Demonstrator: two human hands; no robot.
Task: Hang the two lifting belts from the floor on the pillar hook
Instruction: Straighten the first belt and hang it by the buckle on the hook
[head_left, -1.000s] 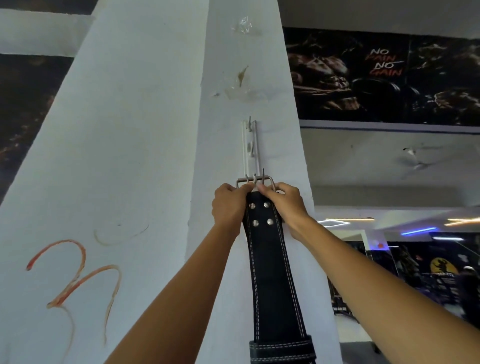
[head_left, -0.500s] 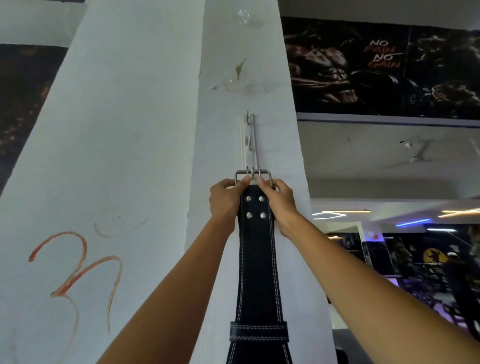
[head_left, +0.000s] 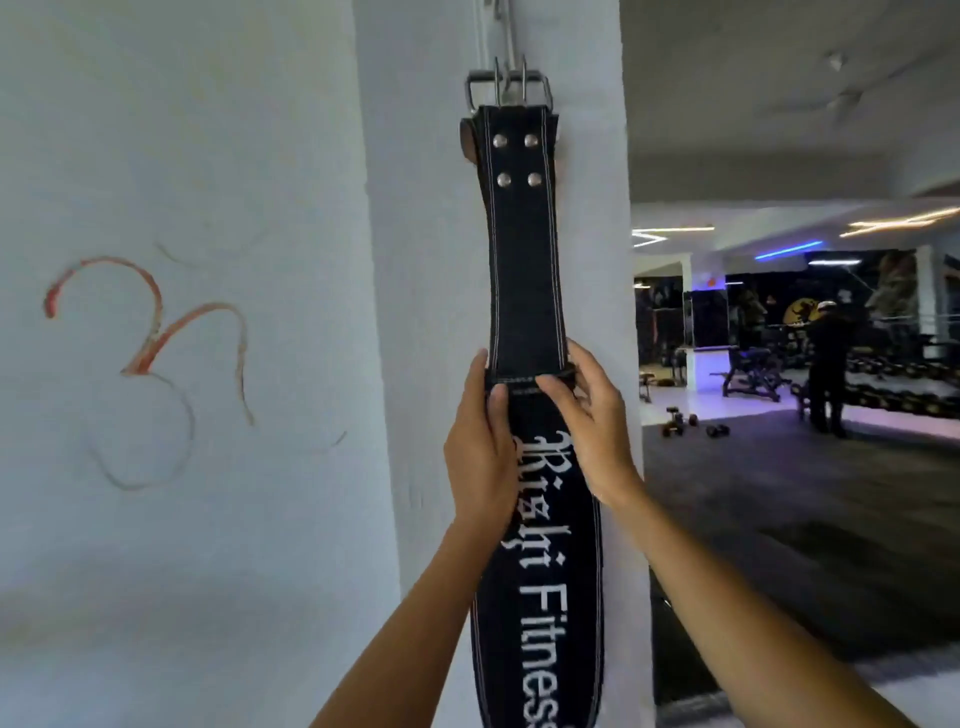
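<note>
A black lifting belt (head_left: 525, 260) with white stitching and white lettering hangs straight down the white pillar (head_left: 421, 312). Its steel buckle (head_left: 508, 89) sits over the metal hook (head_left: 503, 31) near the top edge of the view. My left hand (head_left: 480, 447) grips the belt's left edge at its keeper loop. My right hand (head_left: 589, 426) pinches the loop from the right, thumb across the front. A brown edge (head_left: 466, 140) peeks out behind the belt just below the buckle; I cannot tell whether it is a second belt.
A red mark (head_left: 150, 332) is painted on the wall face to the left. To the right the gym floor opens out, with loose dumbbells (head_left: 688, 422), a bench (head_left: 750, 369), a dumbbell rack (head_left: 893, 384) and a person in dark clothes (head_left: 827, 374) standing far off.
The buckle now hangs on the hook by itself. Both hands have slid down from the buckle to the keeper loop, and my view has tipped downward.
</note>
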